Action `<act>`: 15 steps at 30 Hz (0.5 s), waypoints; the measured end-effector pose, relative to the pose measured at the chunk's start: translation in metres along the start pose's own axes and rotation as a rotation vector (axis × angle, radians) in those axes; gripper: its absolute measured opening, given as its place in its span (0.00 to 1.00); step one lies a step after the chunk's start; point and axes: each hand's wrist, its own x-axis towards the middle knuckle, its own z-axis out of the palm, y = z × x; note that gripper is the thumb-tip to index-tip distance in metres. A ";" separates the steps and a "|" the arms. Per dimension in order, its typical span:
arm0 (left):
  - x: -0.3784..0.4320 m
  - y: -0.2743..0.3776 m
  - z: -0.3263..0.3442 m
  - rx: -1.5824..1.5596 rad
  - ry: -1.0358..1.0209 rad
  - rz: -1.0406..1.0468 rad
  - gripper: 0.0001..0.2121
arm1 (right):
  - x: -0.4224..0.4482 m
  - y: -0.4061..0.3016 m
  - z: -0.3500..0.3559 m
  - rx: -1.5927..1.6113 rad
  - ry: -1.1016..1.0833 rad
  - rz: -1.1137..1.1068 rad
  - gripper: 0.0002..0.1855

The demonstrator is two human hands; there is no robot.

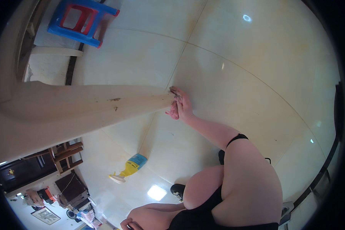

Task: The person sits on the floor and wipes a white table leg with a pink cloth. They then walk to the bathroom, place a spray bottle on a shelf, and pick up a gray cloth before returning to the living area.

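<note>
My right hand (185, 104) is closed around a crumpled pink cloth (174, 111) with dark, dirty patches. It presses the cloth against the narrow lower end of a beige wall or pillar (132, 99), close to the tiled floor. Brown marks dot the surface of that pillar. Near the bottom edge, the fingers of my left hand (129, 224) are bent beside my leg; a small dark patch shows by them, and the rest is cut off. A yellow spray bottle (131, 166) with a blue label and white trigger head lies in view on the floor.
A blue and red plastic stool (84, 24) is at the upper left. Wooden chair-like furniture (66, 155), a dark door (28, 169) and piled household items (74, 192) appear at the lower left. A black shoe (177, 191) shows beside my leg. A dark-edged frame curves along the right.
</note>
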 end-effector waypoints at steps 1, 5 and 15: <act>0.000 0.001 0.000 0.004 0.000 0.004 0.08 | 0.001 -0.003 0.005 0.060 -0.011 0.055 0.14; 0.002 -0.003 0.002 -0.005 0.015 0.011 0.08 | 0.030 -0.059 0.026 0.585 -0.012 0.530 0.09; 0.028 0.018 0.041 0.023 -0.058 0.295 0.07 | 0.115 -0.376 0.103 0.084 -0.171 -0.559 0.24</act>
